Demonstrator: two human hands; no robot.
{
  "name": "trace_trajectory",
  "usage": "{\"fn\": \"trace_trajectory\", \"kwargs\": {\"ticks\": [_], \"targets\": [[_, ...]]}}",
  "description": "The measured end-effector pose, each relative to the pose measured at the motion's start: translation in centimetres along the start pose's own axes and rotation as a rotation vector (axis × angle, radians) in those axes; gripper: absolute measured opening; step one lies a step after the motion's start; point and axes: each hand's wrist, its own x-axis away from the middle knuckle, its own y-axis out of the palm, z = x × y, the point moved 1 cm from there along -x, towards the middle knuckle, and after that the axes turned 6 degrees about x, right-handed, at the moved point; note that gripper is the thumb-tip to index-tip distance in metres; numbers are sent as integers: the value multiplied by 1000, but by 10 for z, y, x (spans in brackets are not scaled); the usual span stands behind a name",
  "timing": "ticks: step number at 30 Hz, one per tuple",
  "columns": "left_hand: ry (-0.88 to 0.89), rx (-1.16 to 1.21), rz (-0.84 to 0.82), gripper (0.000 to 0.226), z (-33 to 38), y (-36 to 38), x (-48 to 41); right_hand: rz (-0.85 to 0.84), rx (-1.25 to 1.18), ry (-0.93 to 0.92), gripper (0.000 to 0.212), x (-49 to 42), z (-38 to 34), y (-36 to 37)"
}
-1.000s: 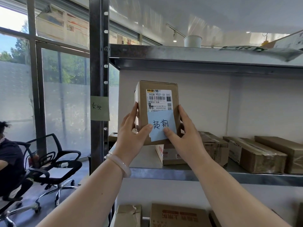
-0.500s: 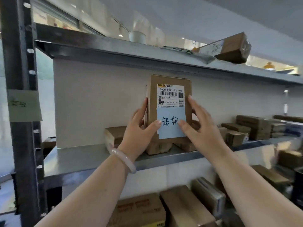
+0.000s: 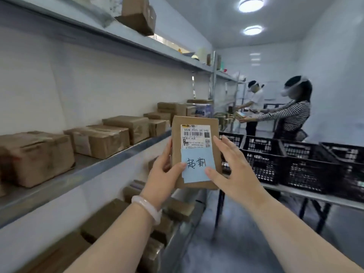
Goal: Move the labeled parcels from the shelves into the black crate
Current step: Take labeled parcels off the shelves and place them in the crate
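Note:
I hold a small brown parcel (image 3: pixel 177 138) upright in front of me; it carries a white shipping label and a blue handwritten note. My left hand (image 3: pixel 164 175) grips its left edge, thumb on the blue note. My right hand (image 3: pixel 234 170) holds the right edge, thumb on the note's lower corner and fingers along the side. Black crates (image 3: pixel 264 152) stand in a row on a table to the right, just behind the parcel. The metal shelves (image 3: pixel 110 160) run along my left with several brown boxes on them.
Two people stand at the far end beside the table, handling items. More crates (image 3: pixel 315 166) line the table (image 3: pixel 319 198) on the right. A narrow grey aisle runs between shelves and table. Lower shelves hold more parcels (image 3: pixel 106 217).
My view has swung right, away from the shelf, toward the aisle and the crates. Both hands keep the same hold on the parcel, now carried off the shelf.

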Motion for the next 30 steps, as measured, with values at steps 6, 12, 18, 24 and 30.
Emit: {"fn": "trace_trajectory", "kwargs": {"ticks": [6, 12, 18, 24, 30], "targets": [[-107, 99, -231, 67, -44, 106, -37, 105, 161, 204, 77, 23, 80, -63], [-158, 141, -415, 66, -75, 208, -69, 173, 242, 357, 76, 43, 151, -118], [-193, 174, -610, 64, -94, 305, -85, 274, 356, 521, 76, 81, 201, -169], [-286, 263, -870, 64, -122, 418, -73, 359, 521, 788, 80, 141, 231, -223], [-388, 312, -1125, 61, -148, 513, -60, 464, 642, 1034, 85, 172, 248, -253]]}}
